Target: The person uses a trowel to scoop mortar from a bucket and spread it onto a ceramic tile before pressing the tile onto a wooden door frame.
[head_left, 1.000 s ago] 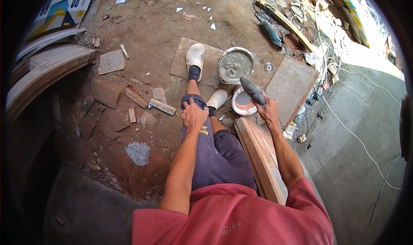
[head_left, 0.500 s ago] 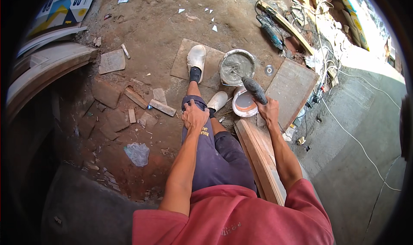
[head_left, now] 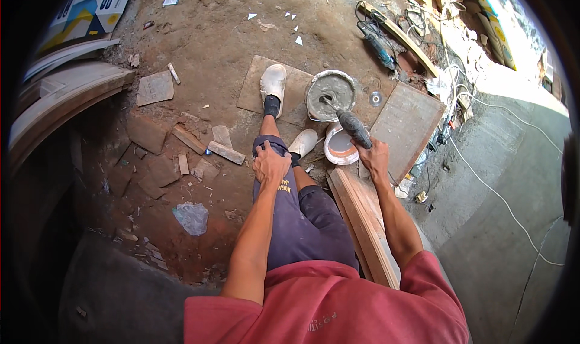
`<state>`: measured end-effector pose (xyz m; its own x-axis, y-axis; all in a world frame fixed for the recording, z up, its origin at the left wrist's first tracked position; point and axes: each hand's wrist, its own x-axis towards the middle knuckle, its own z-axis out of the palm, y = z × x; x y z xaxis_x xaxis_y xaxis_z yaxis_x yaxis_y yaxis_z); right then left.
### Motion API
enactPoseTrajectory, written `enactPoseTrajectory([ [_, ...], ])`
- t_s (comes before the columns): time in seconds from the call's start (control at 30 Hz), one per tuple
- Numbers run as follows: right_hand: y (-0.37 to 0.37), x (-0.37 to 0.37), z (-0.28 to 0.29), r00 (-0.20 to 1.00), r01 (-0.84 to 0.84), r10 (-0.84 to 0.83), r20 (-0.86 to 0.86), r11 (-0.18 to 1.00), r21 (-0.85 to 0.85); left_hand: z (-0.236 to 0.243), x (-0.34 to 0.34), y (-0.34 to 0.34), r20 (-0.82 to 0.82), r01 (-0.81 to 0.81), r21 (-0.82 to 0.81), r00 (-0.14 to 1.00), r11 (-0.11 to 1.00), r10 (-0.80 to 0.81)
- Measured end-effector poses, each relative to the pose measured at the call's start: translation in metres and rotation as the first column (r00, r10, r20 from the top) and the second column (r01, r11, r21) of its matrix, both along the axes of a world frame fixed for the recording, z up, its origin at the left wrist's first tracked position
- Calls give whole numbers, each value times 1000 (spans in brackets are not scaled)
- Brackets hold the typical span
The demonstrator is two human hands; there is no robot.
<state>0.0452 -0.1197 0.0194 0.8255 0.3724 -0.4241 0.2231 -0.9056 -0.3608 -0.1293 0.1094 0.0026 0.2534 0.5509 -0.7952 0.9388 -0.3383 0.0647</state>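
My right hand (head_left: pixel 373 153) grips a dusty dark power tool (head_left: pixel 354 128). Its shaft (head_left: pixel 332 105) angles down into a round bucket (head_left: pixel 330 84) of wet grey mix. Just below that stands a second white bucket (head_left: pixel 336 158) with grey and orange contents, partly hidden by the tool. My left hand (head_left: pixel 269 162) rests on my left knee, fingers curled onto the rolled hem of my dark shorts (head_left: pixel 290 223). My left white clog (head_left: pixel 272 81) is on a board (head_left: pixel 248 93) beside the mix bucket; my right one (head_left: pixel 304 143) is near the lower bucket.
A grey board (head_left: pixel 405 126) and stacked timber planks (head_left: pixel 356 223) lie at my right, past them tangled cords and an angle grinder (head_left: pixel 379 49). Broken tiles (head_left: pixel 160 181), offcuts and a plastic bag (head_left: pixel 190 219) litter the dirt at left, near curved boards (head_left: pixel 72 108).
The shaft has moved in the bucket and the grey mix around it swirls differently, with a dark hollow now showing. The tool has shifted slightly. My left hand stays on the knee.
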Motion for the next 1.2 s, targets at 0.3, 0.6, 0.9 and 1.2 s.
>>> enactPoseTrajectory([
  [0.3,5,6,7,998,33,-32,-51,999,11,1,3,7,-22,-34,-63,999,997,33],
  [0.6,4,11,5,996,71,-70,-52,997,14,1,4,7,-31,-37,-59,999,998,35],
  [0.9,-4,19,0,996,61,-57,-75,997,51,0,5,5,-49,-26,-67,999,997,22],
  [1.2,-3,24,-1,997,47,-46,-64,999,26,-2,5,4,-42,-20,-36,999,999,19],
])
